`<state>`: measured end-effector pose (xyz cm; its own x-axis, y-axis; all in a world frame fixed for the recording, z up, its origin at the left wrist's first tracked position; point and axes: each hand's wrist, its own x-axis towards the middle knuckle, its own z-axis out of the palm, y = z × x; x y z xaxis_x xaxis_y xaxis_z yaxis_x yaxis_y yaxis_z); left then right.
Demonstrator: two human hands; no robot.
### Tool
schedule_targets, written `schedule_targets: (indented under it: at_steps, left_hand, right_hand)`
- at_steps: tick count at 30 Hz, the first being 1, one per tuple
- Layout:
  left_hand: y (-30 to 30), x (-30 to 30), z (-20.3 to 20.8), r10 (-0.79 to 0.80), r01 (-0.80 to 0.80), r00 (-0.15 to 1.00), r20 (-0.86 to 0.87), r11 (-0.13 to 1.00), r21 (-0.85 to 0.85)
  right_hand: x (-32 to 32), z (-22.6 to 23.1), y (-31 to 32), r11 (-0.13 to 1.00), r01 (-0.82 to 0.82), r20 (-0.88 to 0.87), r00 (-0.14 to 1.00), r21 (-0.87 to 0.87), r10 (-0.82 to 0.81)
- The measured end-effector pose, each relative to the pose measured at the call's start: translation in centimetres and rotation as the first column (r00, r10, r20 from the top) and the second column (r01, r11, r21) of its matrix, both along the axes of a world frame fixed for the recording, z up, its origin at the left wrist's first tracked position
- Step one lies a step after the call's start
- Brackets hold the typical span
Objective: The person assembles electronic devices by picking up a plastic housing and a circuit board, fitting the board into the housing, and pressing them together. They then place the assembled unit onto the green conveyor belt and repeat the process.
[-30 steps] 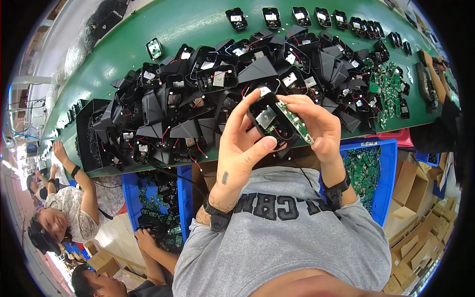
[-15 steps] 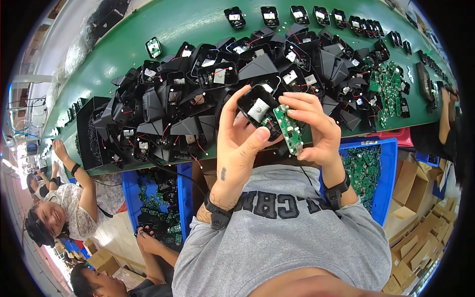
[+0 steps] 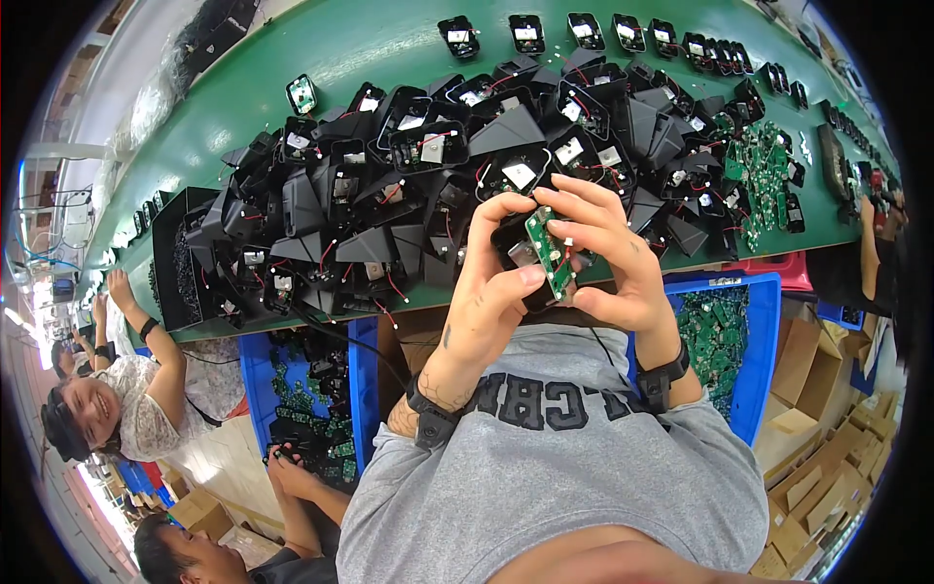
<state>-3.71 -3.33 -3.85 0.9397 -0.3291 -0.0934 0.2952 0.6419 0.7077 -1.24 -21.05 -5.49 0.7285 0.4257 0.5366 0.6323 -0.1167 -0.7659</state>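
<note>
Both hands met just above the near edge of the green table [image 3: 292,39], close to the person's chest. The left hand [image 3: 491,292] was clenched around a black plastic housing [image 3: 513,243], its thumb pressed up against the lower end of a small green circuit board [image 3: 551,255]. The right hand [image 3: 608,253] curled over from the other side, its fingers [image 3: 574,200] pinching the top of the board and wrapping the housing, so the board stood nearly upright between the two hands (a thin red wire ran from it). Each wrist wore a black band.

Beyond the hands, a big heap of black housings [image 3: 389,204] with red wires and small boards inside covered the middle of the table. Along the far edge a row of single housings [image 3: 584,29] lay spaced apart. To the right of the heap sat a loose pile of green circuit boards [image 3: 759,180].

Below the table's edge a blue bin [image 3: 759,341] on the right held more green boards, and another blue bin [image 3: 258,380] on the left held boards and black parts. Cardboard boxes [image 3: 817,457] stood at lower right. At lower left two other people were close by; one person's hands [image 3: 287,462] reached into the left bin.
</note>
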Motion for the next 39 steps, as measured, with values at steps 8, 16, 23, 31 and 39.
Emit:
schedule_targets:
  at_steps: [8, 16, 23, 31, 39]
  left_hand:
    - [-0.1, 0.1, -0.2, -0.021, 0.018, 0.998, 0.066, 0.998, 0.054]
    - [-0.9, -0.2, -0.9, 0.111, -0.146, 0.979, 0.170, 0.967, 0.207]
    - [0.1, 0.4, -0.6, 0.069, -0.072, 0.996, 0.049, 0.995, 0.070]
    - [1.2, 0.8, -0.3, 0.012, -0.008, 1.000, -0.026, 0.992, 0.128]
    - [0.8, 1.0, -0.9, 0.252, -0.309, 0.945, 0.209, 0.898, 0.313]
  right_hand:
    - [-0.2, -0.3, 0.1, 0.999, 0.003, -0.032, 0.999, 0.042, -0.002]
    - [-1.0, -0.5, 2.7, 0.883, 0.170, -0.217, 0.973, 0.438, -0.080]
    - [-1.1, 0.0, 2.9, 0.903, 0.387, -0.009, 0.920, 0.188, -0.392]
    - [-0.8, 1.2, 2.5, 0.968, 0.224, -0.024, 0.975, 0.114, -0.223]
    - [-1.0, 2.5, 2.0, 0.977, 0.210, -0.148, 0.968, 0.036, -0.203]
